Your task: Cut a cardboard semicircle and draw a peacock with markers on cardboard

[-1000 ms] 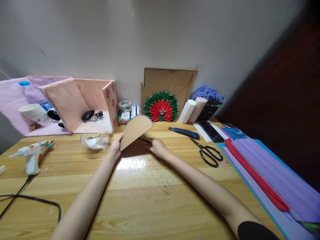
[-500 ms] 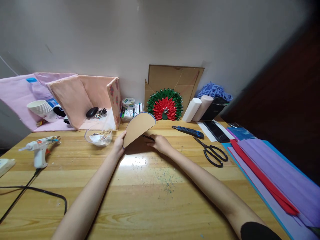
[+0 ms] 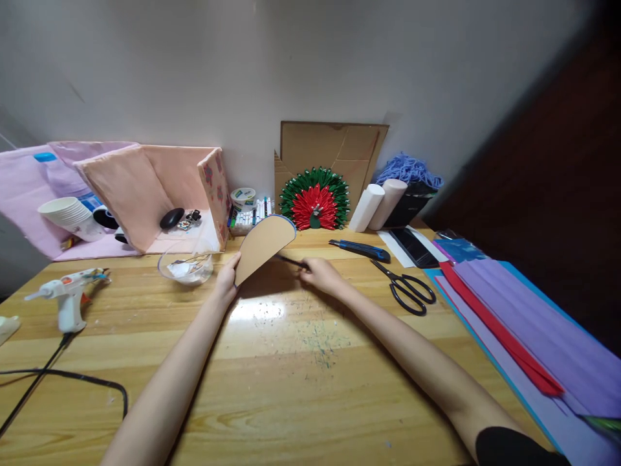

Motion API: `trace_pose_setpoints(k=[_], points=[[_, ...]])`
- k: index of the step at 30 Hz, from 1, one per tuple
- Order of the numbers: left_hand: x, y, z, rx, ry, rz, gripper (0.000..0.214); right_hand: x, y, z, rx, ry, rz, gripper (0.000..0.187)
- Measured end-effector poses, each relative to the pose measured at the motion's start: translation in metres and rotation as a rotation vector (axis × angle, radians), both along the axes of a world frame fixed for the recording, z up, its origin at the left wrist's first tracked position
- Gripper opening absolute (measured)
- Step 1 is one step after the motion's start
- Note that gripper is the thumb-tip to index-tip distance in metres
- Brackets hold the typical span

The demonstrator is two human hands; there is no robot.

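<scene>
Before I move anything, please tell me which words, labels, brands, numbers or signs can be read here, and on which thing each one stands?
No text can be read clearly.
Round roll: printed label, too small to read.
Pens: any print is too small.
Bottle: blue label, partly hidden and blurred.
Black box: any print is too blurred.
Cardboard piece: no writing visible on the side facing us.

Plain pale-grey wall (image 3: 315, 58) behind. Glossy yellow-brown planked wooden table (image 3: 272, 395), dark-flecked, bright white light reflection (image 3: 257, 311) near middle. Dark reddish-brown surface (image 3: 548, 188) at right, in shadow.
</scene>
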State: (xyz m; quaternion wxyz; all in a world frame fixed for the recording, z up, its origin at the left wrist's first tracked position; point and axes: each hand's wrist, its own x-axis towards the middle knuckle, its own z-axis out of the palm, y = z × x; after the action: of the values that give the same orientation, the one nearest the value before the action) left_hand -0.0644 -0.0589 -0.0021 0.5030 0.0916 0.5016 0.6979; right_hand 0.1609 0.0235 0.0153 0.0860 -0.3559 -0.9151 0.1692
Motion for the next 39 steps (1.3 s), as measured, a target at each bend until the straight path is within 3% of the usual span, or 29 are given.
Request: trace_pose_setpoints(k=[3, 6, 9, 16, 23, 32, 36, 39], points=[[-0.001, 0.001, -0.001, 0.011, 0.009, -0.011, 0.023, 0.045, 0.015, 0.003, -0.152, 0.172, -0.119, 0.022], [-0.003, 0.002, -0.001, 0.01, 0.008, -0.024, 0.023, 0.084, 0.019, 0.003, -0.246, 0.209, -0.093, 0.021], [-0.004, 0.002, 0.0, 0.0, -0.001, -0.036, 0.025, 0.1, 0.013, 0.001, -0.303, 0.215, -0.095, 0.022], [0.0, -0.001, 0.005, -0.022, -0.01, -0.022, 0.024, 0.098, 0.002, -0.006, -0.234, 0.171, -0.092, 0.019], [-0.004, 0.001, -0.002, 0.008, 0.011, -0.065, 0.021, 0.102, 0.001, 0.003, -0.234, 0.084, -0.022, 0.02], [0.001, -0.002, 0.004, -0.011, 0.029, -0.043, 0.022, 0.093, -0.008, -0.004, 0.01, -0.082, -0.02, 0.016], [0.003, 0.0, -0.001, -0.008, 0.083, -0.02, 0.016, 0.091, -0.001, 0.001, -0.004, 0.042, -0.137, 0.017], [0.007, 0.001, -0.003, 0.04, 0.173, -0.027, 0.015, 0.08, 0.01, 0.026, 0.068, 0.275, -0.296, 0.022]])
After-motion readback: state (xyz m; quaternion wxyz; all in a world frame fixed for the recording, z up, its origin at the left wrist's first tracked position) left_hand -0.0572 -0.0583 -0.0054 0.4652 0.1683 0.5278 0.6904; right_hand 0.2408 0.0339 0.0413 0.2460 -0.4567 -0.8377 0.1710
